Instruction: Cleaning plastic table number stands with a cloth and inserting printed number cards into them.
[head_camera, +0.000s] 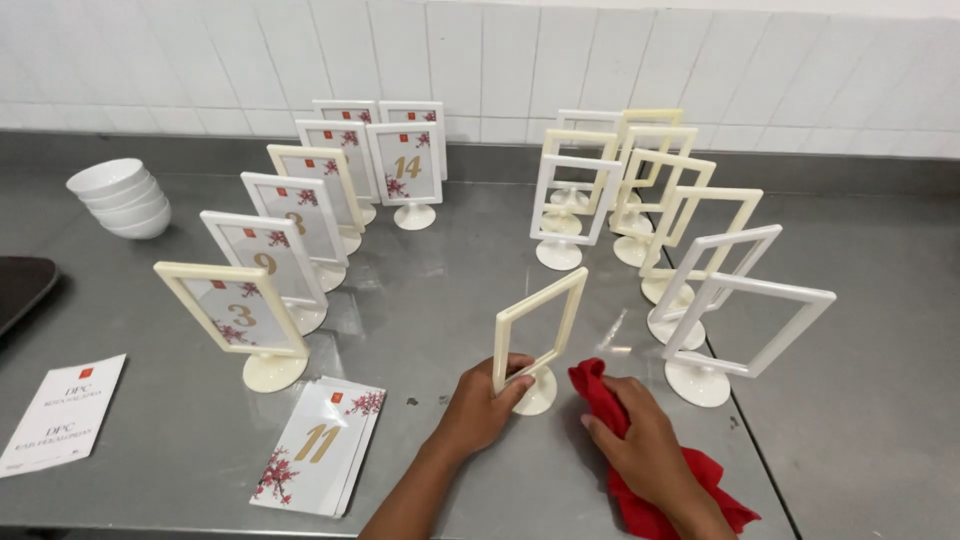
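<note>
My left hand (480, 408) grips the lower edge of an empty cream card-holder frame (540, 325) that stands upright on its round base on the steel counter (420, 290). My right hand (648, 450) presses on a red cloth (700, 490) just right of that base. To the left stand several frames with numbered floral cards (245, 310). To the right stand several empty white and cream frames (745, 320).
A small stack of loose numbered cards (318, 445) lies near the front edge, left of my left arm. A white printed sheet (62, 412) lies at far left. Stacked white bowls (122, 197) sit at back left. A dark tray edge (18, 285) shows at left. Tiled wall (500, 50) behind.
</note>
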